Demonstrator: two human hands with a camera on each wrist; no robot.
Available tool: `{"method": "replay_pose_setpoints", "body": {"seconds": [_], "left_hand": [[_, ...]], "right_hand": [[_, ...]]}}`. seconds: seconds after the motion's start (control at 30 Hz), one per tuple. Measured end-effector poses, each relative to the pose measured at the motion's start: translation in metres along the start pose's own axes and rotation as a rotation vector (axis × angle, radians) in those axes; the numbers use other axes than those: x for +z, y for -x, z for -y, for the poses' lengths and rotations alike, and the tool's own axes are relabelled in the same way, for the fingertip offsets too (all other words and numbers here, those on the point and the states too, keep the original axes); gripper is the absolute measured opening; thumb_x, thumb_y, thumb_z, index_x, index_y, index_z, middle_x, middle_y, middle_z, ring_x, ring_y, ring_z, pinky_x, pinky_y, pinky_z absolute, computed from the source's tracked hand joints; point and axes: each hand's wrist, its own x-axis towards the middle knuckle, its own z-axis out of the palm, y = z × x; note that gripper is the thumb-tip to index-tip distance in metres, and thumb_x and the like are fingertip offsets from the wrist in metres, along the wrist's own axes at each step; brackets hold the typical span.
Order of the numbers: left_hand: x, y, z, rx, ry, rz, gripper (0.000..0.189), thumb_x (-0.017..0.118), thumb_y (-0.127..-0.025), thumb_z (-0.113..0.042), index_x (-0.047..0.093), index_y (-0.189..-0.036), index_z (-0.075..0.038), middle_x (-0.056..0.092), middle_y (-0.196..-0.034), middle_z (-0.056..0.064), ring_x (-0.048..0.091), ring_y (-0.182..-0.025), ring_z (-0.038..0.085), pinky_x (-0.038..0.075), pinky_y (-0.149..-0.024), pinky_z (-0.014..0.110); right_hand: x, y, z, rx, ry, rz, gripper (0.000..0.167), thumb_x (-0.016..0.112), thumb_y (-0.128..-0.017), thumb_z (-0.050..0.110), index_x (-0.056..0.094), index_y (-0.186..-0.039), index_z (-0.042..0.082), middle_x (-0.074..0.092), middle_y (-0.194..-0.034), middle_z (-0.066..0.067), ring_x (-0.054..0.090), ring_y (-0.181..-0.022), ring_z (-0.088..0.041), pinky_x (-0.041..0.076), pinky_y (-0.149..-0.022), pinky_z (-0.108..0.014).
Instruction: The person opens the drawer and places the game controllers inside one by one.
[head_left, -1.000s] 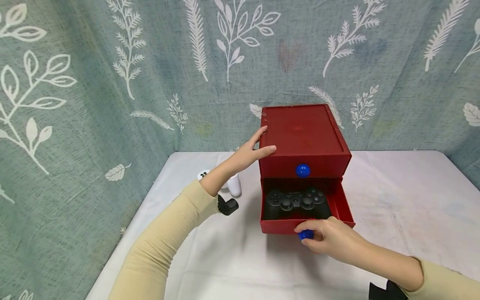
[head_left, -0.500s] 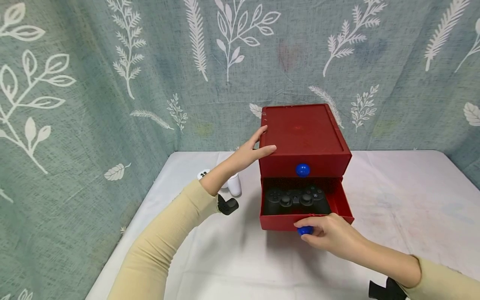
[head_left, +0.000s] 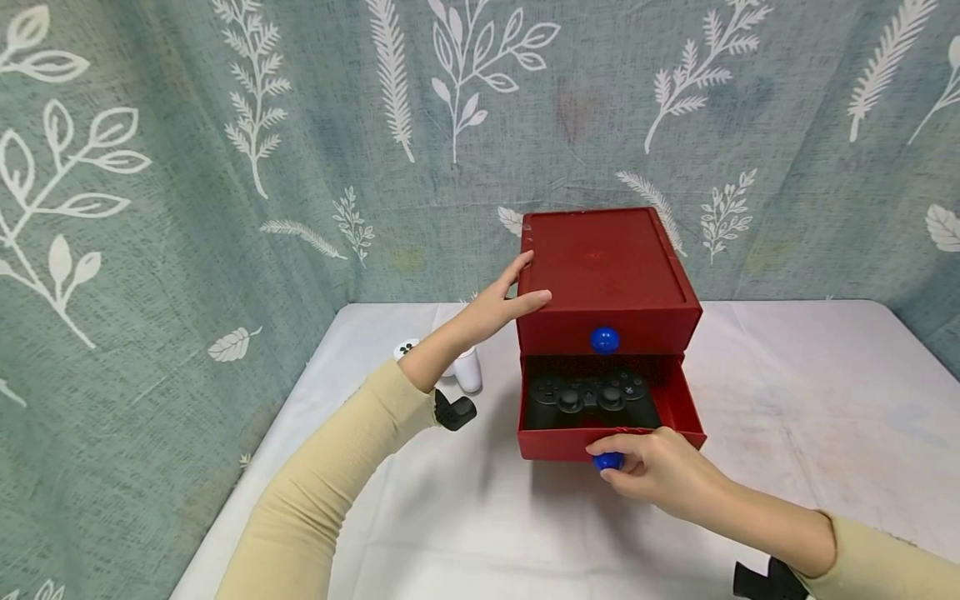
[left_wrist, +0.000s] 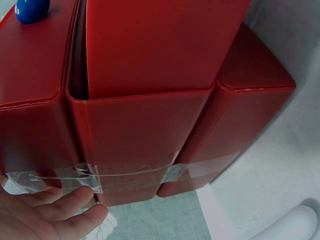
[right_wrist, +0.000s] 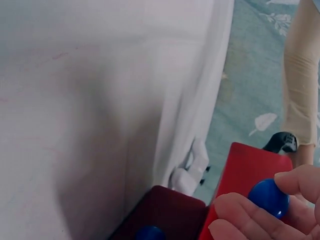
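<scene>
A red drawer unit [head_left: 600, 258] stands on a white-covered table, with its middle drawer [head_left: 551, 446] pulled out. Inside that drawer lies a black game controller [head_left: 591, 402]. My right hand [head_left: 667, 471] pinches the drawer's round blue knob [head_left: 608, 462] between thumb and fingers; the right wrist view shows this knob [right_wrist: 270, 197] close up. On the unit's upper left side rests my left hand [head_left: 491, 312], thumb on the top edge and fingers spread along the side. The left wrist view shows the same fingers [left_wrist: 75, 205] extended against clear tape around the stacked tiers.
Partly behind my left forearm, a white game controller [head_left: 468, 371] lies on the table [head_left: 810, 417]. Another blue knob [head_left: 605, 340] sits on the top drawer, and a third knob [right_wrist: 150, 233] on the lowest tier. A green leaf-patterned curtain [head_left: 315, 108] hangs behind and at the left.
The middle drawer's front and my right hand on its knob have shifted slightly toward the unit. The black controller has moved back with it. My left hand has stayed put.
</scene>
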Motion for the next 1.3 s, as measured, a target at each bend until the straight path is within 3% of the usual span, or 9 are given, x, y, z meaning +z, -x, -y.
{"method": "replay_pose_setpoints", "body": {"seconds": [0.53, 0.97, 1.3], "left_hand": [[0.000, -0.001, 0.000, 0.004, 0.008, 0.001, 0.076, 0.051, -0.085, -0.054, 0.008, -0.146, -0.039, 0.010, -0.152, -0.008, 0.011, -0.140, 0.018, 0.023, -0.106, 0.052], [0.001, 0.001, 0.002, -0.004, 0.012, 0.003, 0.082, 0.052, -0.079, -0.062, 0.009, -0.145, -0.041, 0.011, -0.152, -0.008, 0.012, -0.139, 0.018, 0.023, -0.106, 0.050], [0.001, 0.000, 0.002, 0.006, 0.014, 0.007, 0.083, 0.052, -0.079, -0.063, 0.008, -0.145, -0.041, 0.010, -0.152, -0.009, 0.011, -0.139, 0.017, 0.023, -0.106, 0.052]], "right_hand": [[0.007, 0.004, 0.000, -0.051, 0.071, -0.061, 0.024, 0.070, -0.077, 0.010, 0.070, -0.101, 0.013, 0.060, -0.063, 0.016, 0.052, -0.057, 0.007, 0.045, -0.052, -0.016], [0.019, 0.019, 0.006, -0.079, 0.075, -0.085, 0.023, 0.072, -0.076, 0.010, 0.070, -0.098, 0.015, 0.062, -0.068, 0.017, 0.051, -0.058, 0.009, 0.043, -0.051, -0.014], [0.011, 0.006, -0.004, -0.098, 0.064, -0.115, 0.022, 0.071, -0.076, 0.008, 0.070, -0.098, 0.012, 0.064, -0.067, 0.014, 0.055, -0.059, 0.006, 0.047, -0.053, -0.017]]}}
